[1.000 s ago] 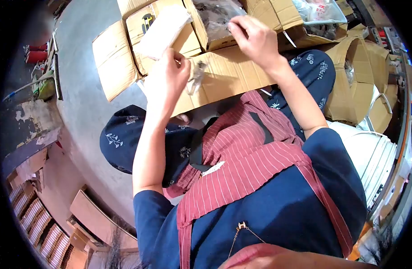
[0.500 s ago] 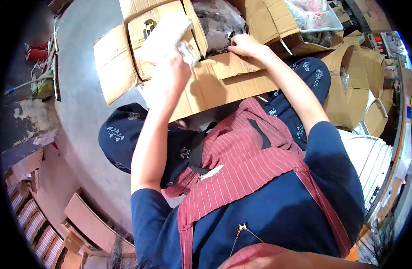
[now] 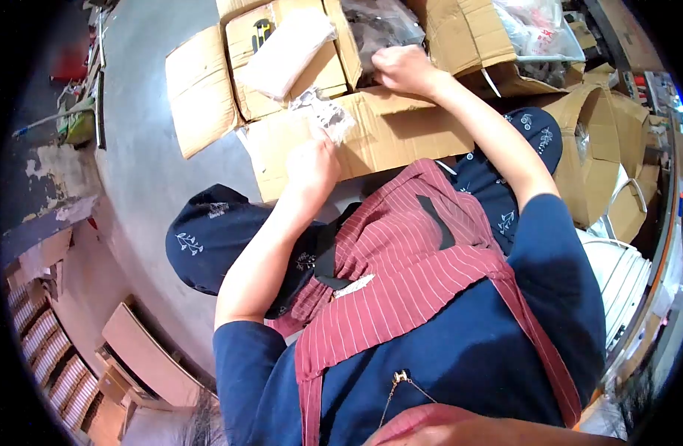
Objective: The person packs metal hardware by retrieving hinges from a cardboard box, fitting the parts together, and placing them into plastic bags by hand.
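My left hand (image 3: 314, 165) is closed, with a crumpled piece of clear plastic wrap (image 3: 328, 117) rising from its fingers over the near cardboard flap. Just beyond it, a white rectangular packet (image 3: 291, 56) lies slanted across a cardboard surface. A yellow-and-black tool (image 3: 262, 34), its kind unclear, rests by the packet's far end. My right hand (image 3: 407, 71) is at the open cardboard box (image 3: 423, 111), fingers curled in over the near edge; what they grip is hidden. Behind those fingers, a clear plastic bag (image 3: 382, 28) with dark contents fills the box.
To the right of the box stands a pale plastic bin (image 3: 572, 53) holding bags. More open cartons (image 3: 590, 141) are beside my right knee, with a white slatted object (image 3: 616, 279) nearer me. Grey floor (image 3: 137, 111) stretches along the left. Striped stacks (image 3: 55, 360) sit at lower left.
My left hand has drawn back toward me, away from the white packet, pulling the crumpled plastic along. My right hand stays at the box, its fingers more curled. The view has shifted slightly.
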A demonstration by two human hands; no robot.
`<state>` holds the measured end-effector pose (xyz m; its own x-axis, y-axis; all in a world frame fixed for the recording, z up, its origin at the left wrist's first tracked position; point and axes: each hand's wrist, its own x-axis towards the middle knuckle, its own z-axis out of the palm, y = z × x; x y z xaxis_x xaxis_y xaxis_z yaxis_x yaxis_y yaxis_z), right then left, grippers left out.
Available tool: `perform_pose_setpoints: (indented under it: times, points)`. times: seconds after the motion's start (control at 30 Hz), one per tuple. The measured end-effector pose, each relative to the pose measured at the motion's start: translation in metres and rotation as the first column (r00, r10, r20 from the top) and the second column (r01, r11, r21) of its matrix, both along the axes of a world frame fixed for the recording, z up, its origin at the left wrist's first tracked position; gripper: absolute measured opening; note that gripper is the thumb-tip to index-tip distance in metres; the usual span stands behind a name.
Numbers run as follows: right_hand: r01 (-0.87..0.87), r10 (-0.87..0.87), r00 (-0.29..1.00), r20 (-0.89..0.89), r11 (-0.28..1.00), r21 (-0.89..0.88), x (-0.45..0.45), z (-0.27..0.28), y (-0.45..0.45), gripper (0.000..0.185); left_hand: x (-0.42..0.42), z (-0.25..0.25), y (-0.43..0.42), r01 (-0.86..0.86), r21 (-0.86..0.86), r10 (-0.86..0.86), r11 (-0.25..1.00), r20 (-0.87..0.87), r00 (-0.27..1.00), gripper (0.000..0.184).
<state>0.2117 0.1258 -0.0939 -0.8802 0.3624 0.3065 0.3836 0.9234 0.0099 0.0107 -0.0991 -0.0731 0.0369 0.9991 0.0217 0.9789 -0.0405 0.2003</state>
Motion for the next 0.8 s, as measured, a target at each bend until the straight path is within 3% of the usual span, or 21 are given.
perform_pose_setpoints:
  times: [0.07, 0.13, 0.2, 0.27, 0.3, 0.33, 0.4, 0.47, 0.53, 0.57, 0.6, 0.63, 0.67, 0.77, 0.8]
  points:
    - [0.012, -0.006, 0.957, -0.292, 1.0, 0.019, 0.009, 0.05, -0.029, 0.012, 0.0, 0.003, -0.007, -0.028, 0.02, 0.028, 0.999, 0.024, 0.999, 0.037]
    - [0.056, -0.047, 0.891, -0.451, 0.998, 0.006, 0.017, 0.082, -0.062, 0.009, 0.0, 0.008, -0.005, -0.042, 0.02, 0.04, 0.999, 0.067, 0.997, 0.038]
    - [0.059, -0.236, 0.824, -0.516, 0.94, -0.335, 0.027, 0.098, -0.1, 0.005, 0.002, 0.007, -0.005, -0.039, 0.027, 0.037, 0.999, 0.049, 0.998, 0.039]
    - [0.081, -0.504, 0.763, -0.404, 0.695, -0.714, 0.038, 0.09, -0.127, 0.005, 0.004, 0.009, -0.004, -0.062, -0.03, 0.065, 0.998, 0.092, 0.994, 0.033]
    - [0.024, -0.615, 0.717, -0.329, 0.492, -0.87, 0.042, 0.075, -0.136, 0.007, 0.004, 0.012, -0.002, -0.092, -0.084, 0.103, 0.992, 0.141, 0.985, 0.027]
    - [-0.001, -0.664, 0.706, -0.245, 0.345, -0.939, 0.043, 0.063, -0.137, 0.007, 0.005, 0.012, -0.001, -0.119, -0.141, 0.145, 0.983, 0.185, 0.972, 0.021]
    - [-0.035, -0.721, 0.69, -0.066, 0.057, -0.998, 0.049, 0.053, -0.133, 0.007, 0.004, 0.007, 0.0, -0.096, -0.022, 0.098, 0.995, 0.174, 0.98, 0.021]
    - [-0.042, -0.781, 0.625, -0.003, -0.029, -0.999, 0.054, 0.041, -0.127, 0.012, 0.002, 0.005, 0.001, -0.085, 0.038, 0.077, 0.996, 0.172, 0.982, 0.021]
    - [0.077, -0.761, 0.633, -0.142, 0.244, -0.967, 0.048, 0.051, -0.129, 0.011, 0.001, 0.005, 0.003, -0.103, 0.033, 0.094, 0.994, 0.193, 0.977, 0.02]
    - [0.207, -0.694, 0.683, -0.227, 0.483, -0.851, 0.047, 0.059, -0.134, 0.007, 0.0, 0.006, 0.003, -0.106, -0.002, 0.104, 0.994, 0.193, 0.976, 0.02]
    - [0.204, -0.487, 0.783, -0.386, 0.788, -0.581, 0.046, 0.065, -0.134, 0.006, 0.0, 0.01, 0.004, -0.11, -0.043, 0.116, 0.993, 0.192, 0.974, 0.02]
    - [0.164, -0.288, 0.895, -0.341, 0.922, -0.349, 0.049, 0.065, -0.131, 0.009, 0.0, 0.013, 0.004, -0.112, -0.081, 0.126, 0.99, 0.191, 0.973, 0.02]
    - [0.074, -0.097, 0.967, -0.235, 0.992, -0.104, 0.053, 0.065, -0.128, 0.013, -0.001, 0.011, 0.004, -0.111, -0.084, 0.125, 0.99, 0.184, 0.975, 0.021]
    - [-0.005, 0.007, 1.0, 0.011, 0.99, -0.141, 0.062, 0.048, -0.136, 0.019, -0.004, 0.008, 0.003, -0.107, -0.101, 0.123, 0.989, 0.166, 0.978, 0.022]
    - [0.067, -0.08, 0.996, -0.043, 0.966, -0.248, 0.061, 0.047, -0.137, 0.02, -0.005, 0.012, 0.003, -0.113, -0.112, 0.131, 0.987, 0.166, 0.977, 0.023]
